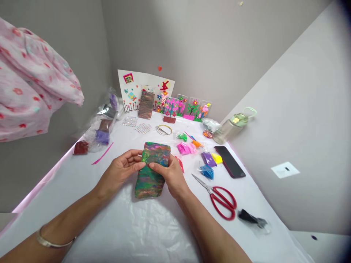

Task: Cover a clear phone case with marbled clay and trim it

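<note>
Panel (151, 180), streaked in green, orange and pink, is over the middle of the white surface (115, 219), well in from the left and right edges. We grip it with both hands: the left hand (126, 166) pinches its left side, and the right hand (170, 173) holds its right side with the thumb laid across the face. We cannot tell whether its lower end rests on the surface.

Hazards, in our judgement:

1. Smearing. The coating looks like soft clay; excess thumb pressure could dent it or blur the streaks.
2. Twisting. Unequal force between our hands could flex the panel and crack or lift the coating.
3. Contamination. A red packet (181, 164) lies just beside our right hand; a sideways swing could brush it.
4. Contact with a blade. Red-handled scissors (210, 189) lie toward the right edge, points facing the far edge and the panel side. A careless reach with our right arm could meet the points.
</note>
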Demonstrator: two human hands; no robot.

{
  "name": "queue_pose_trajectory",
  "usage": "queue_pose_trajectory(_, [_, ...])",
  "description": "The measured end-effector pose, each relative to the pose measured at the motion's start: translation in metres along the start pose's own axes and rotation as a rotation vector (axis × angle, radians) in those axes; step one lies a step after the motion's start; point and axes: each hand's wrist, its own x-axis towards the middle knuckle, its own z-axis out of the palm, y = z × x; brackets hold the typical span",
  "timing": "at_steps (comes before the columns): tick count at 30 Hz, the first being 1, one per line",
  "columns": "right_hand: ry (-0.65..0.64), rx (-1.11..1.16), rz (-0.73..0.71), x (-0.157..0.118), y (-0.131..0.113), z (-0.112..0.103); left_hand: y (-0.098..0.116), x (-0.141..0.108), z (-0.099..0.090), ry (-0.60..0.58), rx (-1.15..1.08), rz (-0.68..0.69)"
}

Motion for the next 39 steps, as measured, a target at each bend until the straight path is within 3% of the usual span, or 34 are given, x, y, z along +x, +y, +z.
queue_pose_trajectory(9, [-0.044, -0.006, 0.005, -0.001, 0.001, 0.0, 0.003, 0.0, 0.003, 0.013, -0.012, 0.008])
queue_pose_trajectory(14, [-0.072, 0.0, 0.019, -0.001, 0.004, 0.003, 0.002, 0.003, 0.0, 0.091, -0.026, 0.051])
queue_pose_trajectory(21, [-0.062, -0.018, 0.053, -0.002, 0.004, 0.004, 0.008, 0.002, 0.001, 0.106, -0.094, 0.015])
queue_pose_trajectory(25, [-0.122, -0.011, 0.044, -0.002, 0.004, 0.005, 0.01, 0.004, -0.001, 0.145, -0.118, 0.033])
queue_pose_trajectory(34, [-0.114, 0.027, 0.012, 0.0, 0.0, 0.003, 0.012, 0.004, -0.001, 0.09, -0.142, -0.026])
queue_pose_trajectory(39, [-0.035, 0.049, -0.009, 0.002, -0.001, -0.001, 0.01, 0.003, 0.005, 0.019, -0.136, -0.061])
